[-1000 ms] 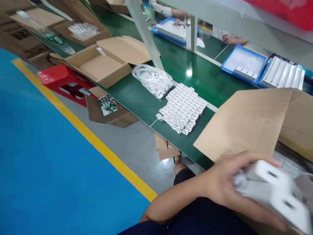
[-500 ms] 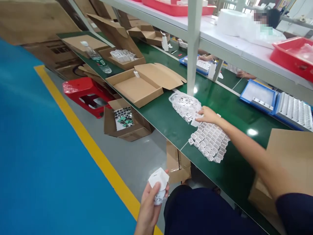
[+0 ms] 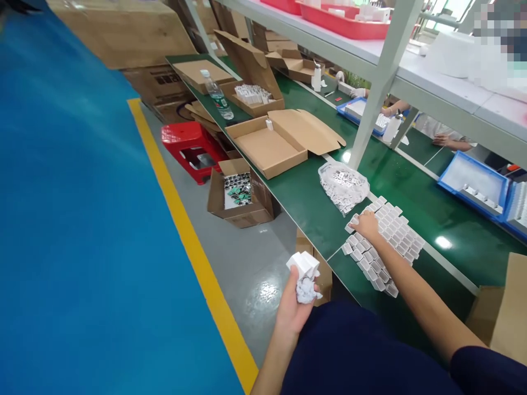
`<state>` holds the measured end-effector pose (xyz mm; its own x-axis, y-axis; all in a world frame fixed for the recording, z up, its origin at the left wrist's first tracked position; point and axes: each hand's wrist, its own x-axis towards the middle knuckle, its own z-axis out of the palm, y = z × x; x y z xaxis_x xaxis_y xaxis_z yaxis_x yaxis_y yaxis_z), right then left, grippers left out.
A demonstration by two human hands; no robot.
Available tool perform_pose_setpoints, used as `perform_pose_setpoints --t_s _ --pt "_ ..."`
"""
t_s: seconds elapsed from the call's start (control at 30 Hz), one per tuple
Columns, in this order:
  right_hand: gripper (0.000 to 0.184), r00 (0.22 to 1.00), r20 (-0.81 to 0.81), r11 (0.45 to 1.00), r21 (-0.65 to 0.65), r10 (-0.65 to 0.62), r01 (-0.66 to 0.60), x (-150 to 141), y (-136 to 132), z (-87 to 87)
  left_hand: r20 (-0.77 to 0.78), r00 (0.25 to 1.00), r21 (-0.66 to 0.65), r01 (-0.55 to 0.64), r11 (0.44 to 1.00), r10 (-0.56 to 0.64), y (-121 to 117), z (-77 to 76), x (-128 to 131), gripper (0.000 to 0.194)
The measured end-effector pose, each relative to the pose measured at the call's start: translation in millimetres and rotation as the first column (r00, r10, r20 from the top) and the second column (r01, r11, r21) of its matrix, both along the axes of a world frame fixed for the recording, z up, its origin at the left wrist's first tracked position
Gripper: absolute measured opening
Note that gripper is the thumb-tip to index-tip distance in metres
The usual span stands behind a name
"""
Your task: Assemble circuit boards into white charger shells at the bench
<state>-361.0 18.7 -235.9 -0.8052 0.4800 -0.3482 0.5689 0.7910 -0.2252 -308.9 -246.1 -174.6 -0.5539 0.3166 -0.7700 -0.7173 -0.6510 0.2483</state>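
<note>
My left hand (image 3: 294,304) is closed around small white plastic cases (image 3: 303,264) and a crumpled white wad (image 3: 307,291), which looks like paper or cloth. The hand is held over the floor, just off the table's front edge. My right hand (image 3: 367,226) reaches down to the table, its fingers closed on a white plastic case (image 3: 352,224) at the left end of the rows. Around and under that wrist lie many similar white cases (image 3: 395,226) in close rows. Beyond the fingers is a clear plastic bag (image 3: 343,186) of small white and metallic parts.
The green table (image 3: 296,206) carries an open cardboard box (image 3: 263,153), a water bottle (image 3: 218,99) and blue trays (image 3: 473,181). A shelf post (image 3: 381,93) rises near the bag. On the floor are a red stool (image 3: 191,142) and a carton of parts (image 3: 247,214). Co-workers' hands show across the table.
My right hand has moved from beside the bag to the left end of the case rows. My left hand still holds the cases and wad, now turned. The view has shifted left.
</note>
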Motion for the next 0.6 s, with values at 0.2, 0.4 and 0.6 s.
perform_pose_setpoints --t_s 0.2,0.4,0.6 --pt "0.01 0.931 -0.34 0.918 -0.311 0.133 -0.245 35.6 -44.8 60.6 -0.009 0.999 0.132 -0.037 0.991 0.039 32.0 -1.5 -12.3 0.025" --pt "0.017 0.858 -0.512 0.869 -0.438 -0.03 -0.231 61.3 -98.7 63.2 -0.01 0.999 0.051 -0.04 0.998 0.041 55.3 -5.3 -8.9 0.028" --pt "0.006 0.885 -0.464 0.89 -0.419 -0.043 -0.177 52.7 -122.1 36.2 -0.035 0.997 -0.054 -0.066 0.996 0.064 63.6 -15.3 -4.1 0.025"
